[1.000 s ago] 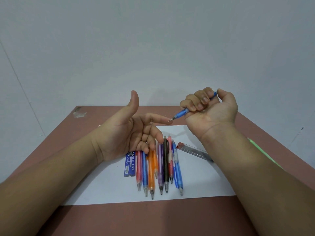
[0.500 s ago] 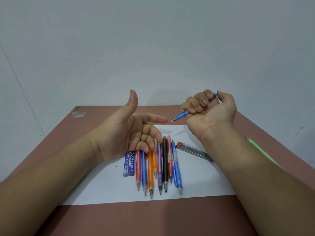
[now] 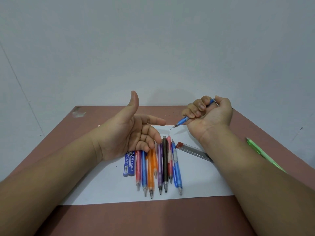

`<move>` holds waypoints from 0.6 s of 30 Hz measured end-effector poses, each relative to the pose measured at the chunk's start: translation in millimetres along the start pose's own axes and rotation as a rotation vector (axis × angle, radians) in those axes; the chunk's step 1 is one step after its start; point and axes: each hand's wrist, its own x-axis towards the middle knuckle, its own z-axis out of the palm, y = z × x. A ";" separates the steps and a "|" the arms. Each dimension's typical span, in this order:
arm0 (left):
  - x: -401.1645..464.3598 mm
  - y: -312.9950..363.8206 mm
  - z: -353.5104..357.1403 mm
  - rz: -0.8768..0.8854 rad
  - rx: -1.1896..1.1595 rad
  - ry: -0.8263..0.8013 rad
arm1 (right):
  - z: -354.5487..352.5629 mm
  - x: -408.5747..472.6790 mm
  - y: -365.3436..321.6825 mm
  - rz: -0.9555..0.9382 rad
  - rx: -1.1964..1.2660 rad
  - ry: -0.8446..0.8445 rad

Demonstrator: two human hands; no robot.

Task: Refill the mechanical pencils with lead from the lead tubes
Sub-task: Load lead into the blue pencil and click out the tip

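My right hand [image 3: 210, 113] grips a blue mechanical pencil [image 3: 183, 120] in its fist, thumb at the top end, tip pointing left and down with a thin lead sticking out. My left hand [image 3: 131, 133] is held palm up beside it, thumb raised, index finger stretched toward the pencil tip with a small gap, holding nothing. Below lie several mechanical pencils [image 3: 158, 169] side by side on a white sheet [image 3: 105, 189]. A blue lead case [image 3: 129, 163] lies left of them. A clear lead tube with a red cap [image 3: 192, 150] lies to the right, partly under my right forearm.
The white sheet lies on a reddish-brown table [image 3: 153, 220] against a pale wall. A green pencil [image 3: 260, 154] lies on the table at the right, partly hidden by my right forearm. A worn patch [image 3: 78, 113] marks the far left corner.
The blue pencil's tip has drawn away from my left index finger, leaving a gap, and more lead shows at the tip. Both hands stay roughly where they were.
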 end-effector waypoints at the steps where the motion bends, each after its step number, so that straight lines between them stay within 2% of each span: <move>1: 0.4 0.2 0.7 -0.006 0.006 0.015 | 0.4 -0.6 0.1 0.001 0.000 -0.001; 9: 2.5 1.7 5.7 -0.030 0.024 0.079 | 5.9 -5.7 0.7 0.018 0.021 -0.042; 18: 2.8 1.3 3.6 -0.034 0.044 0.058 | 13.3 -13.7 4.3 0.040 0.055 -0.091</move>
